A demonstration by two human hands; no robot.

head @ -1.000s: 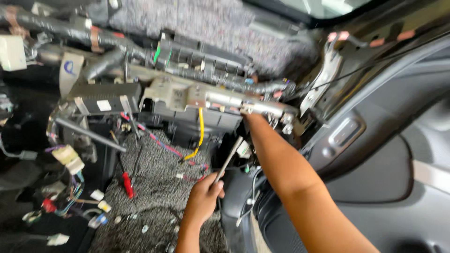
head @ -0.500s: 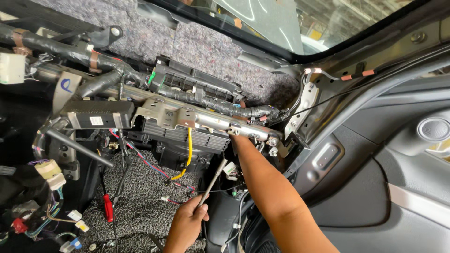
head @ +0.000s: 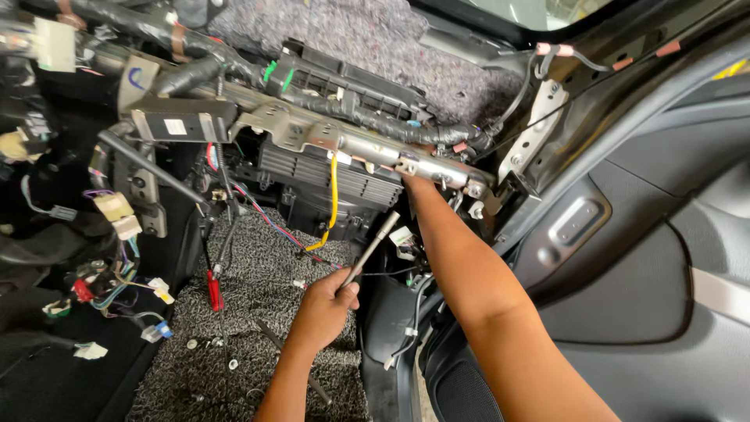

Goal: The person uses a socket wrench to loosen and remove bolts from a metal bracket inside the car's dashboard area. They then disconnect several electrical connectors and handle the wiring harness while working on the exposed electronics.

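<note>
A metal rod tool (head: pixel 369 248) is gripped by the left hand (head: pixel 324 309), its tip aimed toward one o'clock, above the speckled floor mat (head: pixel 258 273). The right hand (head: pixel 412 178) is pressed up against the silver crossbar (head: pixel 391 152) at twelve o'clock; its grip cannot be told. A yellow wire (head: pixel 334 205) hangs at eleven o'clock from the tool.

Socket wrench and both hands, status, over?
Left hand gripping socket wrench, shaft angled up toward metal crossbar. Right hand up at crossbar's underside, fingers hidden. Yellow cable and loose wiring hang close by.
</note>
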